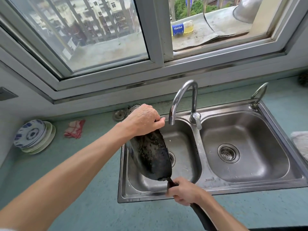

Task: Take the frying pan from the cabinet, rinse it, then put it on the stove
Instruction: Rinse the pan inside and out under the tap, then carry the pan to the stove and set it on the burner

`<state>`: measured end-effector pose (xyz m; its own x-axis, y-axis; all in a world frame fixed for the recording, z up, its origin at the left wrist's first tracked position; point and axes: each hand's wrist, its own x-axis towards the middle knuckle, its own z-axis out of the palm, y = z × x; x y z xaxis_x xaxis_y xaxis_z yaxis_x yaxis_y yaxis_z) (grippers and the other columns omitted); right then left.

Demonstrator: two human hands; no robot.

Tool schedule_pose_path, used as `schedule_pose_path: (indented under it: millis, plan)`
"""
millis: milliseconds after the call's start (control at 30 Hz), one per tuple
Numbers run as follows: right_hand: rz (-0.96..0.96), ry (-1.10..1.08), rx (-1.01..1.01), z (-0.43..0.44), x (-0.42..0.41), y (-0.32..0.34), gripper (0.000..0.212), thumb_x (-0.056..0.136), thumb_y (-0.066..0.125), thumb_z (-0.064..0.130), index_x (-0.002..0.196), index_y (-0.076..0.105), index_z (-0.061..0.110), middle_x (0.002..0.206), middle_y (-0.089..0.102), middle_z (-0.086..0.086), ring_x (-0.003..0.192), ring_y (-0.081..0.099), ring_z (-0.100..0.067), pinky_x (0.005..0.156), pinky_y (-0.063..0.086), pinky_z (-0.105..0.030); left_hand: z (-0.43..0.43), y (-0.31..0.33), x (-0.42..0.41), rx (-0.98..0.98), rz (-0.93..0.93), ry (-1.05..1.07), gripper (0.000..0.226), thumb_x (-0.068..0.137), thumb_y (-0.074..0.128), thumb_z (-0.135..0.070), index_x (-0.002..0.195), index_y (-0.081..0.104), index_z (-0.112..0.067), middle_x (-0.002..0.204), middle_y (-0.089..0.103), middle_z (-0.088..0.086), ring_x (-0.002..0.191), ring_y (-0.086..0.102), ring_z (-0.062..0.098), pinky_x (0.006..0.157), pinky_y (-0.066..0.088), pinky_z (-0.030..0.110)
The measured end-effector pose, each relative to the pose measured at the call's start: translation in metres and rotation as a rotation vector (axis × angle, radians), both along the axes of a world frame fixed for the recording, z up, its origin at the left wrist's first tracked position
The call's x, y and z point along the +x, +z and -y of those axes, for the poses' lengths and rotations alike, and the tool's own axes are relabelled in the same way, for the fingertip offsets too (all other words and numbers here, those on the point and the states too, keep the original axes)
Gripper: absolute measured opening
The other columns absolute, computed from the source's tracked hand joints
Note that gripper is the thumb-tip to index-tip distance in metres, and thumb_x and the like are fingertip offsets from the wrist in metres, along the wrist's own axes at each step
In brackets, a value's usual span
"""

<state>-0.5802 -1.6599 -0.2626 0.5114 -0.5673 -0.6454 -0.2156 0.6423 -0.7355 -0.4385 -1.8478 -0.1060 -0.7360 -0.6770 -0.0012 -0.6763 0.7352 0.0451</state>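
The black frying pan (151, 155) is tipped on its side over the left basin of the steel double sink (205, 164), its scorched underside facing me. My right hand (182, 191) grips the long black handle near the pan's base. My left hand (144, 120) holds the far rim at the top, wet with droplets. The curved chrome faucet (181, 99) ends just right of my left hand, and I see no water running from it.
A stack of blue-patterned plates (33, 135) and a red-checked cloth (74, 129) lie on the teal counter to the left. A sink strainer plug (119, 115) sits behind the pan. A window (100, 39) spans the back, a bottle (181, 28) on the ledge outside.
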Motion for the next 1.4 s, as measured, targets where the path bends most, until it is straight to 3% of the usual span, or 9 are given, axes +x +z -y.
schedule_pose_path:
  millis: [233,400,467,567,633,767,1100,1267,1400]
  plan:
    - [-0.048,0.032,-0.039,-0.005,-0.006,0.003,0.033,0.075,0.056,0.013,0.055,0.032,0.024,0.05,0.027,0.0,0.041,0.021,-0.015,0.046,0.012,-0.03,-0.003,-0.002,0.004,0.008,0.051,0.06,0.061,0.094,0.041,-0.05,0.05,0.049,-0.008,0.055,0.057,0.012,0.069,0.057,0.029,0.063,0.049,0.036]
    - [-0.321,-0.019,-0.201,0.0,-0.003,0.007,0.018,0.07,0.055,0.021,0.059,0.041,0.021,0.052,0.036,0.006,0.043,0.029,-0.014,0.042,0.021,-0.022,-0.023,-0.008,0.059,-0.014,-0.135,0.2,0.045,0.087,0.053,-0.048,0.056,0.062,-0.017,0.068,0.064,-0.004,0.074,0.059,0.015,0.092,0.045,0.04]
    - [-0.413,-0.023,-0.293,0.001,-0.003,0.004,0.015,0.07,0.056,0.022,0.061,0.045,0.021,0.055,0.042,0.005,0.049,0.033,-0.014,0.044,0.024,-0.025,-0.046,-0.015,0.079,-0.013,-0.311,0.394,0.03,0.08,0.061,-0.046,0.089,0.076,-0.022,0.11,0.069,-0.001,0.11,0.058,0.015,0.106,0.04,0.045]
    - [-0.518,-0.03,-0.35,0.003,-0.003,-0.002,0.015,0.071,0.057,0.023,0.06,0.047,0.018,0.061,0.05,0.003,0.053,0.038,-0.015,0.045,0.031,-0.026,-0.072,-0.024,0.089,0.218,-0.405,0.91,0.086,0.075,0.071,-0.034,0.152,0.032,-0.026,0.154,0.034,0.009,0.141,0.033,0.024,0.115,0.032,0.042]
    - [-0.571,-0.018,-0.369,0.003,-0.002,-0.003,0.016,0.072,0.059,0.025,0.063,0.051,0.015,0.065,0.056,0.0,0.053,0.043,-0.016,0.043,0.034,-0.023,-0.082,-0.032,0.1,0.457,-0.492,1.222,0.098,0.074,0.07,-0.031,0.156,0.018,-0.019,0.151,0.039,0.015,0.136,0.042,0.031,0.109,0.041,0.045]
    - [-0.68,0.028,-0.431,0.001,0.004,-0.002,0.02,0.07,0.058,0.031,0.074,0.06,0.012,0.072,0.065,-0.001,0.059,0.054,-0.018,0.049,0.042,-0.029,-0.107,-0.049,0.129,0.835,-1.017,1.495,0.07,0.075,0.066,-0.004,0.14,0.041,-0.006,0.109,0.07,0.019,0.089,0.07,0.03,0.076,0.061,0.051]
    - [-0.724,0.19,-0.638,-0.006,0.05,0.03,0.027,0.071,0.068,0.043,0.067,0.047,0.026,0.065,0.06,0.007,0.061,0.055,-0.008,0.055,0.043,-0.025,-0.195,-0.062,0.199,0.729,-1.469,1.557,0.047,0.072,0.054,0.013,0.115,0.06,-0.005,0.07,0.064,0.005,0.06,0.059,0.02,0.054,0.054,0.032]
    - [-0.728,0.295,-0.794,-0.019,0.1,0.06,0.031,0.076,0.071,0.042,0.07,0.047,0.024,0.064,0.057,0.013,0.059,0.049,0.0,0.052,0.036,-0.017,-0.251,-0.056,0.251,0.631,-1.675,1.542,0.041,0.071,0.054,0.013,0.105,0.062,-0.008,0.077,0.061,0.007,0.067,0.058,0.022,0.05,0.052,0.03]
    - [-0.676,0.338,-0.851,-0.044,0.151,0.077,0.025,0.074,0.074,0.036,0.078,0.057,0.017,0.069,0.063,0.007,0.065,0.058,-0.008,0.062,0.047,-0.028,-0.309,-0.053,0.303,0.54,-1.795,1.561,0.041,0.073,0.053,0.014,0.106,0.062,-0.009,0.082,0.063,0.01,0.074,0.06,0.025,0.057,0.054,0.034]
